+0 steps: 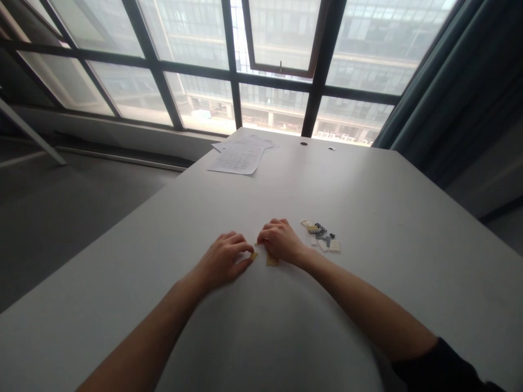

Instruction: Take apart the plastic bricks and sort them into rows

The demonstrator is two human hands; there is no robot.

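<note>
My left hand point(227, 258) is closed in a pinch on a small tan building brick point(254, 255), held just above or against the table. To its right, my right hand point(279, 239) curls downward with its fingers together. A small pale piece shows at its fingertips, too little of it visible to name its kind. Under the right palm lies a flat tan plate piece point(272, 261), partly hidden by the hand. Beyond my right wrist sits a loose pile of building bricks point(321, 236) in white, tan, grey and dark grey.
Printed paper sheets point(239, 157) lie at the far left of the white table point(347, 188). Two small round dark spots point(303, 144) mark its far end. Large windows stand behind, and a dark curtain point(445, 92) hangs at the right.
</note>
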